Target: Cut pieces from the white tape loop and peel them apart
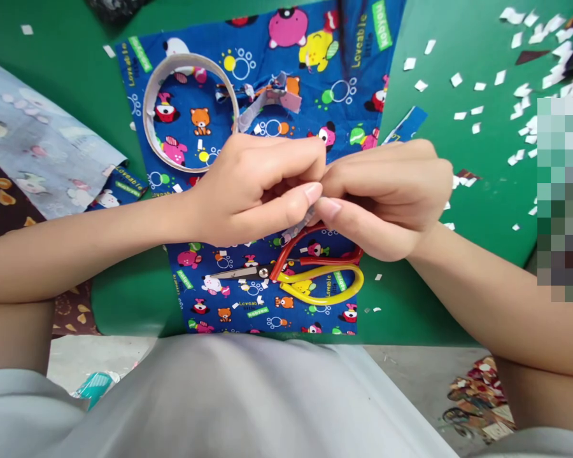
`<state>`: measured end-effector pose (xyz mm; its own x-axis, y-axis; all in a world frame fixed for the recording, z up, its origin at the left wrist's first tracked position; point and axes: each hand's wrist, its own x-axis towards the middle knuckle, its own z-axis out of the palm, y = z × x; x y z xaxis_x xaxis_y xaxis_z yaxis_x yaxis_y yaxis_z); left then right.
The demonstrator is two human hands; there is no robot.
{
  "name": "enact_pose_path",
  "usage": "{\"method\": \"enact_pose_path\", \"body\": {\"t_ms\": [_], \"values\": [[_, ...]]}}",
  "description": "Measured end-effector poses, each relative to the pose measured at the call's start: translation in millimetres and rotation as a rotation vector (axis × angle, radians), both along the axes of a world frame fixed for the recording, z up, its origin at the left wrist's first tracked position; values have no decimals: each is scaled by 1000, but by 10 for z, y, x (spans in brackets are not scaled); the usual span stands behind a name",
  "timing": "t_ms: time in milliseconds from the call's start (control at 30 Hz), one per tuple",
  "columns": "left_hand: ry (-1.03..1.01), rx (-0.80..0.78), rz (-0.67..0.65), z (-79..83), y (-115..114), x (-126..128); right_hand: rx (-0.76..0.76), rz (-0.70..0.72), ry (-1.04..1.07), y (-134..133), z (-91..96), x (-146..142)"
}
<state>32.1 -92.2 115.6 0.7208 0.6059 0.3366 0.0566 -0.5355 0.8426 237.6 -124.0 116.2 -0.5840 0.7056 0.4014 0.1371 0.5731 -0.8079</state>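
Observation:
Above the middle of a blue cartoon-print cloth [229, 254], my left hand [262, 191] and my right hand [386, 197] meet, thumbs and fingertips pinched together. Between them they grip a small fabric strip [293, 234], whose pale end hangs below my left thumb; the rest of it is hidden by the fingers. Just under the hands lie scissors [264, 272] with one red and one yellow handle, blades pointing left. A wide pale ring [149, 108], like a tape roll, rests on the cloth beyond my left wrist. Crumpled fabric scraps [272, 95] lie beside it.
Many small white paper bits [456, 79] are scattered over the green table [439, 280] at the right. Grey-blue printed fabric [38, 133] and brown cloth [71, 312] lie at the left. A blue strip [410, 121] sits behind my right hand. A scrap pile [482, 394] is on the floor.

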Motion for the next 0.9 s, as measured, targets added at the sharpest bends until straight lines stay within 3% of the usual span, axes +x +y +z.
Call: {"method": "enact_pose_path", "body": {"t_ms": [100,400,700,900], "values": [[38,-12,59,9,-37,13,54,-53,-38,-2,-22,-7],[16,121,31,-35,-3,17,76,-102,-49,-15,-43,-36],[-12,106,-45,-40,32,-15,76,-94,-46,-5,-47,-44],[36,67,2,-20,5,-6,70,-91,-38,-14,-52,-31]]}}
